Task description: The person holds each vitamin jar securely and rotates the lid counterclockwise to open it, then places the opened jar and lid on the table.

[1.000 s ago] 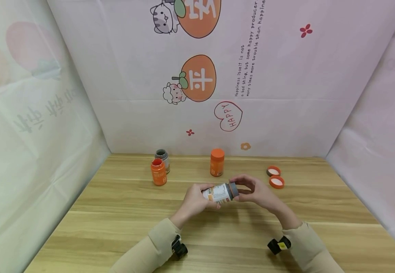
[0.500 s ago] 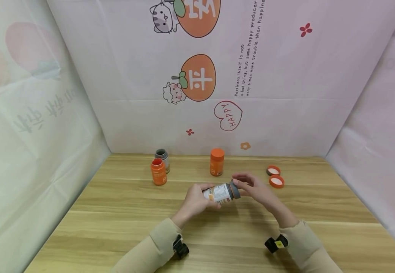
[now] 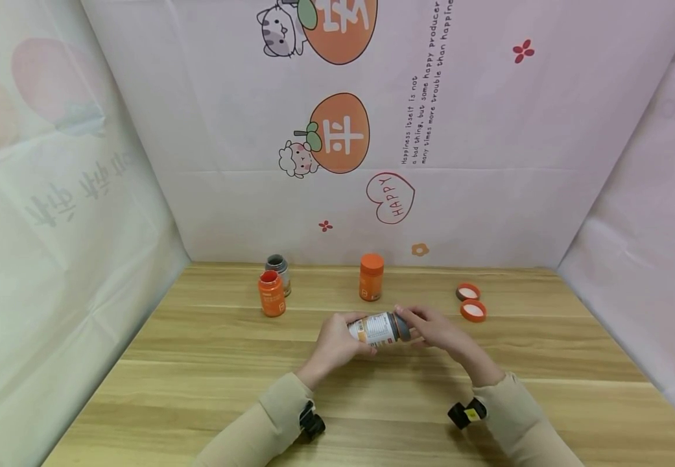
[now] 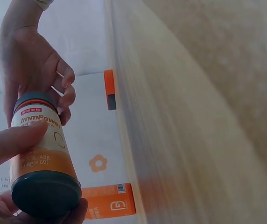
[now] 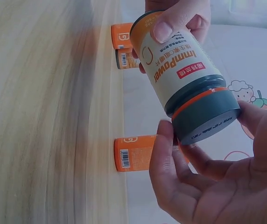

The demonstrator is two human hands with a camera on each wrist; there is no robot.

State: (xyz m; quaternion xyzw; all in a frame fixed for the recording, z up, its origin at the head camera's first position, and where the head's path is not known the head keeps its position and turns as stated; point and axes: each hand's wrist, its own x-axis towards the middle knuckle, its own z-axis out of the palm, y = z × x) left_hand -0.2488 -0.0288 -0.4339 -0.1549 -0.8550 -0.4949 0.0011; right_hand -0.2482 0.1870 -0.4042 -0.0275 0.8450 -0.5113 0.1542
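A white bottle (image 3: pixel 375 329) was held tilted above the table (image 3: pixel 244 402), between both hands.
Nearest the viewer, beige sleeves (image 3: pixel 249 428) lay behind black wrist devices (image 3: pixel 312 425) at both wrists; beyond them, the left hand (image 3: pixel 335 342) gripped the bottle's body, thumb across the "ImmPower" label, while the right hand (image 3: pixel 439 332) pinched the grey cap (image 3: pixel 402 326) at its neck, an orange ring showing beneath that cap. Farther back on the right, an orange cap (image 3: pixel 473 311) lay just beside a grey-and-orange cap (image 3: pixel 467 292), both with pale insides upward; at centre stood a closed orange bottle (image 3: pixel 371 279), and at left an uncapped orange bottle (image 3: pixel 272 297) stood upright, partly hiding an uncapped grey-necked bottle (image 3: pixel 279 264); behind everything hung a printed white backdrop (image 3: pixel 477 194).
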